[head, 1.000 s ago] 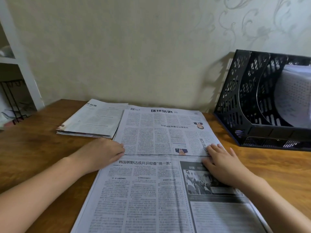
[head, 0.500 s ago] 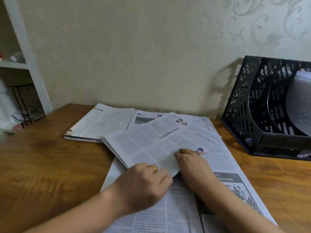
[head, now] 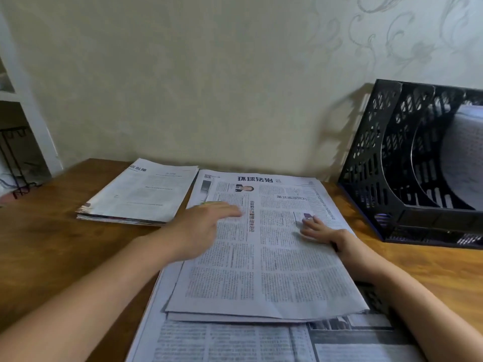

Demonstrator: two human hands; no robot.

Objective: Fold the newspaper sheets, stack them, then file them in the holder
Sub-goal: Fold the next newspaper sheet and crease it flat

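Note:
A folded newspaper sheet (head: 266,267) lies flat in the middle of the wooden table (head: 52,244), on top of an unfolded sheet (head: 235,340) that sticks out towards me. My left hand (head: 201,228) rests flat on the folded sheet's upper left, fingers spread, blurred. My right hand (head: 321,231) presses its upper right part, fingers spread. A stack of folded newspapers (head: 141,192) sits at the back left. The black mesh file holder (head: 386,163) stands at the right by the wall, with pale paper (head: 462,158) inside it.
A white shelf unit (head: 28,105) with a black wire rack stands beyond the table's left edge. The patterned wall runs close behind the papers. Bare wood shows left of the sheets and in front of the holder.
The far half of the top sheet was folded over towards me and turned. It now lies flat and squared on the open sheet. Both hands moved onto its upper part.

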